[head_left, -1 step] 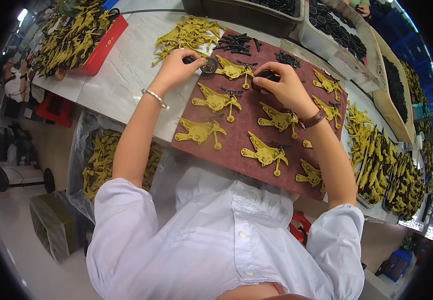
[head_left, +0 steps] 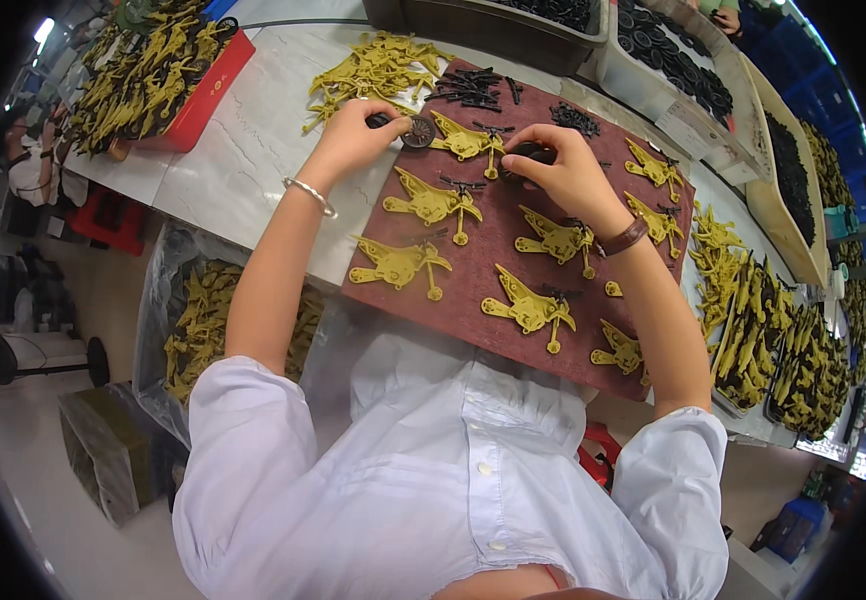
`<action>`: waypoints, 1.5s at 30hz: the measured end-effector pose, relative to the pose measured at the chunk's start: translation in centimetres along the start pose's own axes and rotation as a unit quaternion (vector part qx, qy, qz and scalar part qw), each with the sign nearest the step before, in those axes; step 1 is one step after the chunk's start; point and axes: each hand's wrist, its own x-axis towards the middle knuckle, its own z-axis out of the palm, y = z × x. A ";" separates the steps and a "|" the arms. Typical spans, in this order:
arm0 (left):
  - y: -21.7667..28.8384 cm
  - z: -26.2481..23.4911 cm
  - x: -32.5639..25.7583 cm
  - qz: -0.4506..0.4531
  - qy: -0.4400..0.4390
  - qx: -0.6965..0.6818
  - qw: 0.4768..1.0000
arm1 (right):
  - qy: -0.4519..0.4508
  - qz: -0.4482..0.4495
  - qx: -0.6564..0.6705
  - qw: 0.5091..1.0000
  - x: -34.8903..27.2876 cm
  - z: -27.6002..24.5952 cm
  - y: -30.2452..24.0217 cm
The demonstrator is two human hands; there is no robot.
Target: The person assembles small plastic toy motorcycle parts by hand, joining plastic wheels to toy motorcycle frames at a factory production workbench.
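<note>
My left hand (head_left: 358, 135) is closed on a black toy wheel (head_left: 419, 132) with spokes, at the rear end of a yellow toy motorbike frame (head_left: 465, 142). At the front end of that same frame, my right hand (head_left: 568, 165) pinches a second black wheel (head_left: 533, 157), partly hidden by the fingers. Thin black handlebar pieces show on the frame. More yellow frames with black bars lie spaced out on the reddish-brown mat (head_left: 453, 318), among them one frame (head_left: 433, 200) just nearer to me and another (head_left: 557, 240) below my right wrist.
Loose yellow parts (head_left: 378, 70) and small black parts (head_left: 468, 87) lie at the far side. A white bin of black wheels (head_left: 668, 60) stands far right. At far left is a red tray (head_left: 215, 95) of yellow-and-black pieces. Stacked yellow assemblies (head_left: 753, 320) line the right.
</note>
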 end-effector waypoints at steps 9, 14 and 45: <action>0.2 1.0 -0.2 0.000 0.006 0.036 0.999 | -0.011 -0.024 -0.114 0.993 1.4 1.2 -0.9; 0.4 0.9 -0.5 -0.014 0.005 0.045 0.999 | -0.022 -0.036 -0.133 0.990 1.7 1.1 -1.1; 2.9 1.5 -0.9 0.011 0.061 0.127 0.990 | 0.018 -0.012 -0.001 1.000 -0.3 -1.4 0.1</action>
